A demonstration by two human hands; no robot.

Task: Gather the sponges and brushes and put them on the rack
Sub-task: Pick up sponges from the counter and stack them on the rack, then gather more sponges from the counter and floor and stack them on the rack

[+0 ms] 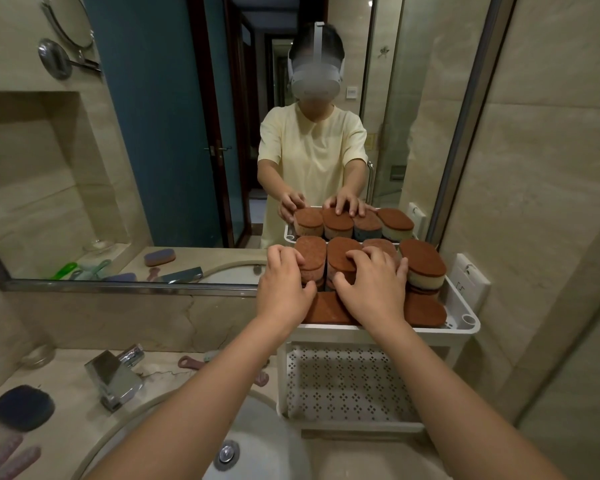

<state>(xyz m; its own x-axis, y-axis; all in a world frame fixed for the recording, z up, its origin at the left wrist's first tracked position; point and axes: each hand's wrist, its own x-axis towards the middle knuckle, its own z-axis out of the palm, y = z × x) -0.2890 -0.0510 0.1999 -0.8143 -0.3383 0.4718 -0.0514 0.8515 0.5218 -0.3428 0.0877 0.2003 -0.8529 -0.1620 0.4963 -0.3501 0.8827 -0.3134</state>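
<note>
White porcelain basin (267,441) lies nearest, with one chrome tap (113,379) beside it. On the counter to the left sit one dark round scrubber (23,407) and two or three pinkish brush handles (14,459), too blurred to count. Further back stands one white perforated rack (347,382). Its top tray holds the brown-topped sponges (423,261), at least six: four stacks along the back, two flat in front. The left hand (283,289) curls its fingers over the leftmost stack. The right hand (374,285) rests spread, bent fingers on the middle two. Behind hangs one mirror (153,133).
</note>
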